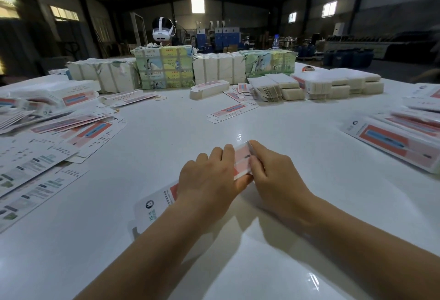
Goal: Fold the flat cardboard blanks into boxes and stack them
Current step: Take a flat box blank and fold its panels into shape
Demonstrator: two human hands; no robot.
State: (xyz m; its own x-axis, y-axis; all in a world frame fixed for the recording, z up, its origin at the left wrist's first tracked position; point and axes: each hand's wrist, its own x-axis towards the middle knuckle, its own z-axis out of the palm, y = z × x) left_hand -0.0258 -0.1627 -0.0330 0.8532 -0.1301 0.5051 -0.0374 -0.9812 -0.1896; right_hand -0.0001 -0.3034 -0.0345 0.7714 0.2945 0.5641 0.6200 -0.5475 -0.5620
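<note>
Head view was all I had, looking down over a glossy white table (166, 147). My left hand (209, 178) lay over the middle of a red-and-white cardboard blank (241, 159), fingers curled across its top and the thumb tucked under its right edge, gripping it; the blank's printed near end (154, 206) stuck out from under that wrist and rested on the table in front of me. My right hand (271, 171) met the blank from the right, its fingertips (253, 154) pinching the blank's long edge, though I could not tell exactly how the thumb sat. To my left a loose spread of flat blanks (54, 147) fanned over the table, and to my right a tidier pile of blanks (402, 142) lay near the edge. A single blank (231, 112) lay alone farther out, just short of a folded box (209, 88). Beyond it stood stacks of white folded cartons (333, 86) and a row of wrapped bundles (164, 68), some printed green and yellow. Behind the bundles a person wearing a white headset (162, 29) was partly hidden, and a water bottle (276, 41) stood farther right.
</note>
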